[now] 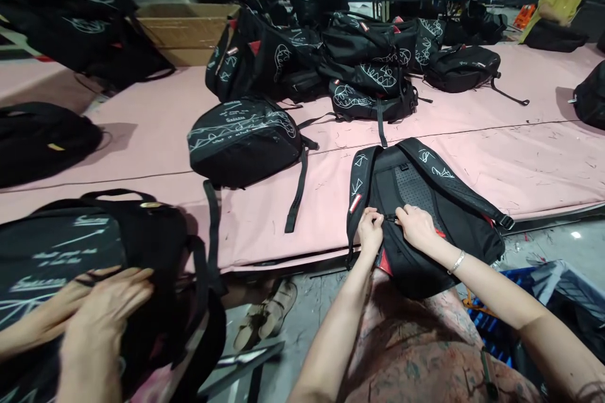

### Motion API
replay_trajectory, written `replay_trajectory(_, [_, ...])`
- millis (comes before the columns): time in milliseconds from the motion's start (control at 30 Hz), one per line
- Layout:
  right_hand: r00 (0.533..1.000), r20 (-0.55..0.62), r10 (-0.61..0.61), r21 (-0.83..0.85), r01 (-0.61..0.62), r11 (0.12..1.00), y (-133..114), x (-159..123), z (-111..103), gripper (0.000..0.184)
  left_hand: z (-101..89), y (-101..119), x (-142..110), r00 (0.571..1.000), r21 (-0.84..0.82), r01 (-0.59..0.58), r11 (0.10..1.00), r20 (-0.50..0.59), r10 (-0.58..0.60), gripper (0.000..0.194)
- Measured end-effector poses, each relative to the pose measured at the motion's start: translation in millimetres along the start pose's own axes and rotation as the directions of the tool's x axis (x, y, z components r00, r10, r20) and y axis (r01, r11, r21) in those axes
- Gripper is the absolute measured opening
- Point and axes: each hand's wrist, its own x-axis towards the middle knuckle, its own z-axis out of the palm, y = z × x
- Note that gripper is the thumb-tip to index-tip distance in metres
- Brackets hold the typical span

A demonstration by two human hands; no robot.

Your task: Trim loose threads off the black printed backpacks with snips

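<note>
A black backpack [411,264] leans over the table edge towards my lap, its padded back panel and white-printed shoulder straps facing up. Between my hands runs a short black strap [390,218], possibly with a small buckle. My left hand [371,232] is closed, pinching its left end beside the left shoulder strap. Closed as well, my right hand [416,227] grips the other end over the back panel. A small orange-red piece [440,233] shows by my right hand; what it is I cannot tell.
On the pink-covered table [543,164] lie a single backpack [246,138] and a heap of backpacks [368,44]. At left, a co-worker's hands [104,302] handle another backpack [155,233]. A blue crate [501,315] stands on the floor at right. Behind is a cardboard box [184,31].
</note>
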Motion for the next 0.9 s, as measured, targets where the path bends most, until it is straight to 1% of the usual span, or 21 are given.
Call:
replay_trajectory(133, [1.0, 0.001, -0.013, 0.011, 0.013, 1.0, 5, 6, 0, 0.01, -0.7, -4, 1, 1.0, -0.022, -0.003, 1.0, 0.007, 0.003, 0.013])
replay_trajectory(300, [1.0, -0.019, 0.008, 0.018, -0.008, 1.0, 15, 6, 1, 0.014, -13.0, -14, 8, 0.999, -0.024, 0.042, 0.999, -0.007, -0.042, 0.021])
replay_trajectory(400, [0.999, -0.034, 0.027, 0.021, -0.027, 0.999, 17, 3, 2, 0.016, -18.7, -14, 11, 0.998, 0.004, 0.038, 0.999, 0.044, -0.039, 0.022])
replay_trajectory(500, [0.999, -0.038, 0.03, 0.016, -0.03, 0.999, 16, 2, 2, 0.015, -17.1, -9, 12, 0.994, 0.059, 0.021, 0.998, 0.105, -0.027, 0.021])
replay_trajectory(633, [0.999, -0.024, 0.027, -0.007, -0.027, 1.0, 12, 3, 2, 0.015, -11.5, -4, 14, 0.987, 0.131, 0.02, 0.991, 0.153, -0.04, 0.006])
replay_trajectory(733, [1.0, -0.013, 0.027, -0.011, -0.027, 1.0, 9, 5, 1, 0.016, -10.3, -2, 16, 0.983, 0.157, 0.04, 0.987, 0.17, -0.067, 0.011])
replay_trajectory(900, [1.0, -0.003, 0.01, 0.002, -0.01, 1.0, 7, 8, 1, 0.014, -11.8, 1, 15, 0.981, 0.14, 0.092, 0.986, 0.155, -0.114, 0.016])
